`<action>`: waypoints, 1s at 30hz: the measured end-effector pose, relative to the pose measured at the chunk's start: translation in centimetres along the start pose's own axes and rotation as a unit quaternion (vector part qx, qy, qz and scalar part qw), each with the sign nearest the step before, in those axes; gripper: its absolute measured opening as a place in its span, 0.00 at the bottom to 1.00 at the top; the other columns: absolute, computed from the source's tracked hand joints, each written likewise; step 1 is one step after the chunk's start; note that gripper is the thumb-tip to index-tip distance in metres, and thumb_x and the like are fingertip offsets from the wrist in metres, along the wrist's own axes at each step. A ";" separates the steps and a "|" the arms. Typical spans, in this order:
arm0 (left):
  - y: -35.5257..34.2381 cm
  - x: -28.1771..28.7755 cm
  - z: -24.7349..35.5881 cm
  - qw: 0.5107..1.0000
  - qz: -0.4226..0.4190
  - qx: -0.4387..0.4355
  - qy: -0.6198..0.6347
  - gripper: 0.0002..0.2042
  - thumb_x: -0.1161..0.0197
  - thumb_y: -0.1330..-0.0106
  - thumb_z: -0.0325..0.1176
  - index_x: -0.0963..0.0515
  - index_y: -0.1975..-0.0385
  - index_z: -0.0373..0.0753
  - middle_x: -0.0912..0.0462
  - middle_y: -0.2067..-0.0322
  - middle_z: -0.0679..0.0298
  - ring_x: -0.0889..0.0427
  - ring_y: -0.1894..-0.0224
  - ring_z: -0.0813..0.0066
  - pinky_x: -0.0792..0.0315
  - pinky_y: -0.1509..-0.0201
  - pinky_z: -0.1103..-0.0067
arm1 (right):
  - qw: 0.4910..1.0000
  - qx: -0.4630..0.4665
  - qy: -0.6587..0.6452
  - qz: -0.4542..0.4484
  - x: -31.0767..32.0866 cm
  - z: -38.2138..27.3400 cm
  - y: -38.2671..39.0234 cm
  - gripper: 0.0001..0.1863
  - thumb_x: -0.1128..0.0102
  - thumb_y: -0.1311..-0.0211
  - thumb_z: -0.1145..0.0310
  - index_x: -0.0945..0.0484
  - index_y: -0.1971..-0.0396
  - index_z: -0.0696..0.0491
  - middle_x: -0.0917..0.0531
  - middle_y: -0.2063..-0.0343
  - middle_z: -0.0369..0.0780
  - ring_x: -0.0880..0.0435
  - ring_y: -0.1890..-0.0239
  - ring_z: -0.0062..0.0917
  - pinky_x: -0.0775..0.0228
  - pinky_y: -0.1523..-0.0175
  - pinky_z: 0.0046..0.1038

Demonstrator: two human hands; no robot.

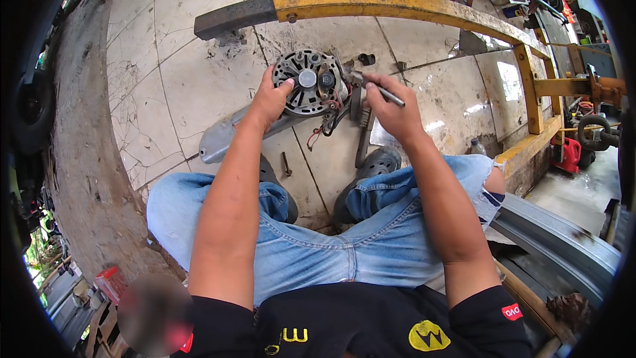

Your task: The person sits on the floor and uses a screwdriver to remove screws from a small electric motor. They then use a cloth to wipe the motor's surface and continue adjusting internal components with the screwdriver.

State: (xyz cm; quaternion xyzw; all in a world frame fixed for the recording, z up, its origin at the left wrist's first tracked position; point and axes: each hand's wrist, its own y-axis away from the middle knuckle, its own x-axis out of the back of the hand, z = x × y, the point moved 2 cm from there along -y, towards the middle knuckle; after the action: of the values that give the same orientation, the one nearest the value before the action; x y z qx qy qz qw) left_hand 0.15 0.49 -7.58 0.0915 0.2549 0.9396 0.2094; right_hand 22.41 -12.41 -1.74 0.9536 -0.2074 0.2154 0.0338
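Observation:
A round alternator (306, 79) with a slotted metal back and loose red wires rests over a grey metal channel piece (222, 138) on the tiled floor. My left hand (268, 103) grips the alternator's left rim, thumb on its back face. On the other side, my right hand (396, 107) is closed around a silver hand tool with a round handle (393, 97). The tool's head is at the alternator's right edge; whether it touches cannot be made out. A dark metal bar (363, 139) lies below that hand. Nearer my feet is a bolt (285, 164).
A yellow steel frame (397, 5) with a grey end arches beyond the alternator and runs down the right. Small black parts (366, 59) lie on the floor. At right are a clear bottle (477, 146), a red container (568, 154) and a grey metal beam (556, 238).

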 end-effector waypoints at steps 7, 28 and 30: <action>-0.9 0.7 0.9 0.938 0.073 -0.203 -0.271 0.41 0.38 0.38 0.34 0.52 0.25 0.42 0.45 0.28 0.44 0.45 0.26 0.50 0.49 0.23 0.70 | 0.910 -0.303 0.213 -0.187 -1.5 8.2 0.7 0.22 0.39 0.34 0.54 0.16 0.74 0.60 0.15 0.80 0.45 0.13 0.73 0.32 0.23 0.65 0.32; -2.0 1.9 -0.1 0.971 0.007 -0.134 -0.196 0.34 0.33 0.43 0.31 0.38 0.36 0.40 0.33 0.39 0.45 0.33 0.35 0.50 0.39 0.29 0.66 | 0.884 -0.345 0.315 0.013 -0.5 21.6 1.7 0.20 0.36 0.45 0.62 0.19 0.54 0.57 0.14 0.60 0.52 0.14 0.57 0.44 0.22 0.50 0.39; -1.7 2.1 -0.5 0.963 0.017 -0.156 -0.217 0.32 0.35 0.41 0.26 0.39 0.35 0.39 0.29 0.42 0.52 0.29 0.39 0.62 0.38 0.32 0.72 | 0.835 -0.391 0.368 0.117 0.2 21.6 2.6 0.23 0.35 0.49 0.62 0.19 0.52 0.55 0.15 0.57 0.53 0.18 0.47 0.47 0.28 0.40 0.40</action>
State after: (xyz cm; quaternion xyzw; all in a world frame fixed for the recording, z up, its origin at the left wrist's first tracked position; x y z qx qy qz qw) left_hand -1.30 2.52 -8.75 0.2639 0.0521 0.9288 0.2549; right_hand 30.10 -18.18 -21.29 0.6798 -0.3571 0.4535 0.4524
